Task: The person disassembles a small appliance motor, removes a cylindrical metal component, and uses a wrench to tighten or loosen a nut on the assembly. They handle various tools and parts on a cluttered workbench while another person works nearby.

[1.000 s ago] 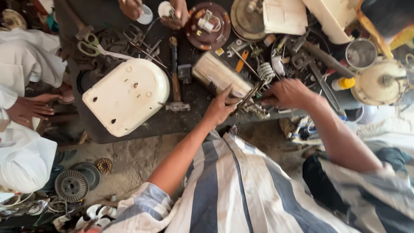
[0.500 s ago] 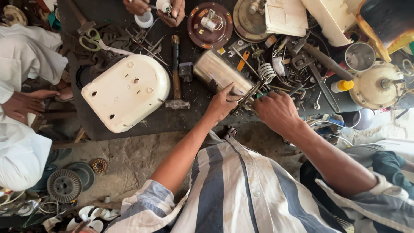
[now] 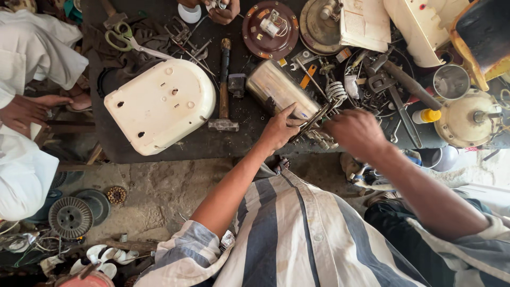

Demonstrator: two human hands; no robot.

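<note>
At the far left of the frame a seated person in white clothing rests a hand (image 3: 24, 109) on their knee. Right of that, in the upper left, the cream plastic appliance base (image 3: 159, 105) lies underside up on the dark workbench (image 3: 175, 146), screw holes bare, so the casing looks already taken off. A wooden-handled hammer (image 3: 224, 87) lies just beside it.

At centre, the left hand (image 3: 279, 130) presses on the near end of the shiny metal cylinder (image 3: 279, 90), fingers spread over it, steadying it. Just right, the right hand (image 3: 356, 133) is clenched around the dark metal frame of strips and coiled springs (image 3: 319, 125), which touches the cylinder's end. These parts look only partly separated; that work seems unfinished.

At upper right lie a round brown disc with wired parts (image 3: 271, 29), scattered tools and a cream metal pot (image 3: 465, 119).
</note>
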